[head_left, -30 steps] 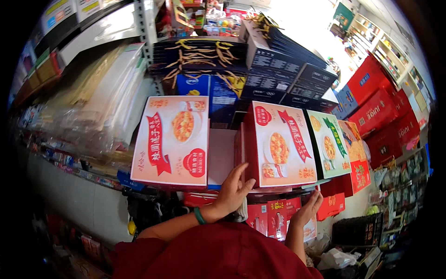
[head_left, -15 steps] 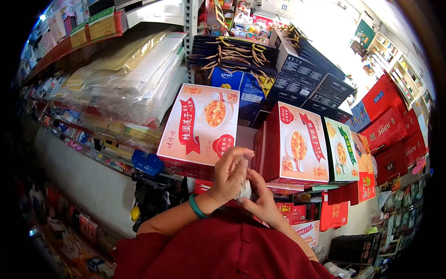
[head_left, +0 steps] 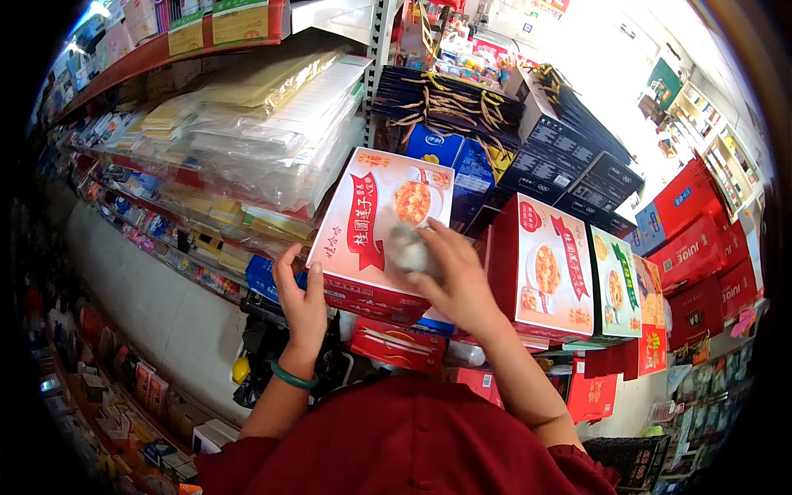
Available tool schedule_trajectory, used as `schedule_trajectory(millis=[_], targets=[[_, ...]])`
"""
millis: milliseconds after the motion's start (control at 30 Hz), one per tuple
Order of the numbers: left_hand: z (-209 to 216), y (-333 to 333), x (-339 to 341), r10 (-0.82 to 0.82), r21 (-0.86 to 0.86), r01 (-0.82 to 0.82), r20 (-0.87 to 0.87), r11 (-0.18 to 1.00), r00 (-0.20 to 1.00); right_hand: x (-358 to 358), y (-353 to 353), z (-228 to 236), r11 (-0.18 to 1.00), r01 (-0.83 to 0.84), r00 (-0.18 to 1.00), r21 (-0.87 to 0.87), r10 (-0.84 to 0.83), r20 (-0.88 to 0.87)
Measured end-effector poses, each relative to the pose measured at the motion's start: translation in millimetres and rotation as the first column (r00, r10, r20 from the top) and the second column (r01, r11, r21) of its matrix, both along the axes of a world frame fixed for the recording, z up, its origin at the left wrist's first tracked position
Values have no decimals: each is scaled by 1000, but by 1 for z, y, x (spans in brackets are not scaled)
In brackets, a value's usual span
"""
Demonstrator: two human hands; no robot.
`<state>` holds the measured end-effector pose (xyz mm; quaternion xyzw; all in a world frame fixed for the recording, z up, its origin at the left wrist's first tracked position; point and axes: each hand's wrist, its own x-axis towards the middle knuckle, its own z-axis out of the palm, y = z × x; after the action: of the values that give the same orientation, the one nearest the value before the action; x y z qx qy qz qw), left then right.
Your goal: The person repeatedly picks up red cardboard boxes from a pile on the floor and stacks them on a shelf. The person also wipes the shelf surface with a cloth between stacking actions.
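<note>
Clear-wrapped packs [head_left: 247, 157] lie piled beyond and to the left of the left fingers. The pink-and-red carton [head_left: 375, 206] lies beneath the right fingers, just right of the left ones; its printed top faces up, its long axis running away from the person, far end leaning slightly right. A matching carton [head_left: 549, 272] stands to the right of the right fingers. Left hand [head_left: 301, 309]: raised at the near left corner, fingers pointing away, thumb and fingers apart; firm contact cannot be confirmed. Right hand [head_left: 458, 276]: back upward, forearm slanting in from lower right, fingers and thumb clamped on a grey-white wad [head_left: 406, 252]. The wad is over the carton's top, between fingers and print; blurred, its direction is unreadable. A green bangle [head_left: 293, 377] circles the wrist below the left fingers.
</note>
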<state>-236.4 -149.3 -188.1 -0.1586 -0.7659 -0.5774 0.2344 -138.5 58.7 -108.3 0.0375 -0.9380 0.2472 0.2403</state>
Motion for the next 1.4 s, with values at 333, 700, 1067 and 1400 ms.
schedule_trajectory(millis=[333, 700, 1067, 1400], targets=[[-28, 4, -16, -312, 274, 232, 300, 934, 901, -49, -20, -18, 955, -136, 981, 263, 92, 174], [-34, 2, -27, -339, 258, 281, 218, 924, 915, -128, -7, -26, 942, -154, 986, 300, 126, 111], [-37, 3, -31, -412, 310, 336, 222, 889, 884, -218, 32, -38, 977, 132, 985, 166, -148, 88], [-40, 1, -35, -438, 271, 382, 188, 884, 879, -147, 56, -38, 964, 223, 974, 143, -228, 16]])
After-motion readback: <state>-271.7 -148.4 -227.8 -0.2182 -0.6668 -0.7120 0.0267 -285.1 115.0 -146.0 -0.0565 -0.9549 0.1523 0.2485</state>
